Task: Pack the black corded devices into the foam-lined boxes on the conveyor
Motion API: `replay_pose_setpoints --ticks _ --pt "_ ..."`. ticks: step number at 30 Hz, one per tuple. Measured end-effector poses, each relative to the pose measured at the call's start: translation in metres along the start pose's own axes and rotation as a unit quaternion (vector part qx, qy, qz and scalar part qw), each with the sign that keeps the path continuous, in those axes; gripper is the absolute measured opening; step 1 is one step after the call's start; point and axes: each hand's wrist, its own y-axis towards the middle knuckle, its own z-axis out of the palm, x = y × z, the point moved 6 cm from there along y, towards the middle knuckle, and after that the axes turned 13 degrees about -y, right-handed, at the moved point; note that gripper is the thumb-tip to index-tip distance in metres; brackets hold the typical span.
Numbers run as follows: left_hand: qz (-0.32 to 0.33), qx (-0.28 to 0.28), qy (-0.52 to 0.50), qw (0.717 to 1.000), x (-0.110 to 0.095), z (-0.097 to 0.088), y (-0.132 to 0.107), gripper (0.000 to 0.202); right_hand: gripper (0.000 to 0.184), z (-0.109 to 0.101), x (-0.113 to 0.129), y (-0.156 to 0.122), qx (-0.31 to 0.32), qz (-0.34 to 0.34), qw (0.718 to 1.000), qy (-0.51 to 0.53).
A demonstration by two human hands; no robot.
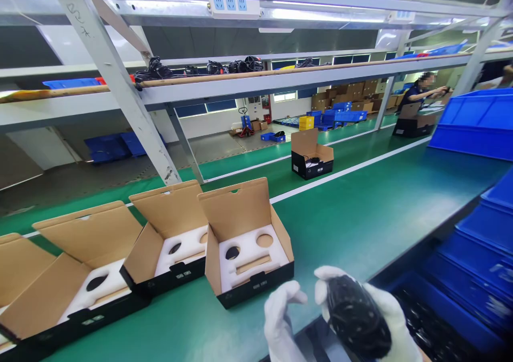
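- Head view, the hands: the right hand, in a white glove, has its fingers closed around a black oval part with a speckled, glossy face, and holds it up just in front of the person, at the near edge of the green conveyor belt.
- The left hand, also gloved, hangs just beside the part with its fingers loosely curled; it holds nothing, and whether a fingertip touches the part cannot be told.
- Head view, the boxes: the nearest open carton stands on the belt just ahead of the hands, lid up, with a white foam insert. Its round and slot cut-outs look unfilled, so this box seems yet to receive anything.
- To its left a second open carton and a third open carton stand in a row, touching or nearly so; their foam cut-outs also look bare, as far as the angle shows.
- Judged from this, the packing of this row is at its start: one part is in hand, none seated.
- Further down the belt one more open box stands alone, with something dark inside; it may be further along.
- Head view, the surroundings: blue bins sit at the right, the nearest holding dark items, blurred.
- A co-worker works at the far end, well apart.
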Motion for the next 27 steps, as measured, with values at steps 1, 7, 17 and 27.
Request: replay_pose_setpoints --ticks 1,7,17,27 --pt "-0.022 0.012 -0.037 0.999 -0.002 0.0 0.004 0.034 0.065 -0.001 -0.004 0.003 0.0 0.018 0.998 0.064" --pt "-0.016 0.065 -0.02 0.998 -0.014 0.005 0.011 0.035 0.061 0.005 -0.009 0.012 -0.003 0.042 0.992 0.12" --pt "-0.085 0.113 0.024 0.99 -0.037 0.034 0.02 0.06 0.047 0.0 0.03 0.009 -0.006 0.006 0.95 -0.313" --pt "-0.33 0.175 -0.169 0.912 -0.049 0.016 0.057 0.041 0.048 0.118 0.118 0.035 0.098 -0.394 0.596 -0.693"
